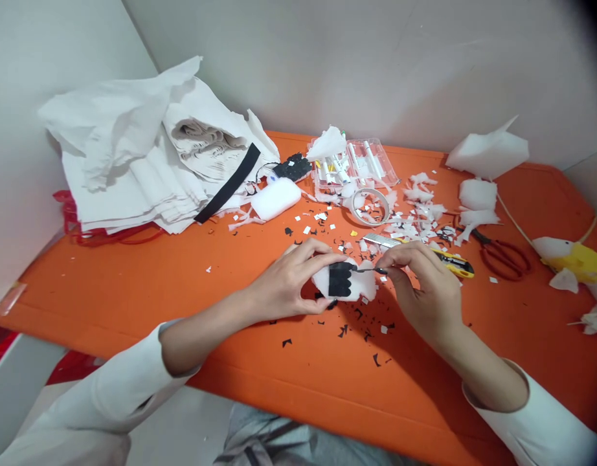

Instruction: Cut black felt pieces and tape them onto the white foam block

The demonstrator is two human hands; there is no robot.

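Observation:
My left hand (301, 275) grips a small white padded piece (364, 285) by its left end, thumb below and fingers above. Black scalloped strips (340, 279) cover the left part of that piece in overlapping rows. Between the thumb and fingertips of my right hand (419, 285) is a thin black strip (380, 270), its far end reaching the white piece near the top row. Under and around both hands, black scraps (344, 331) and white bits lie scattered on the orange table. Just beyond my right hand is a yellow utility knife (454, 264), partly hidden by the hand.
A big stack of white sheets (133, 175) with a black strip (228, 184) fills the back left. A white padded shape (276, 199), a marker case (371, 162), and a tape roll (370, 207) stand behind. Red-handled scissors (505, 255) and a yellow-white figure (577, 259) lie right.

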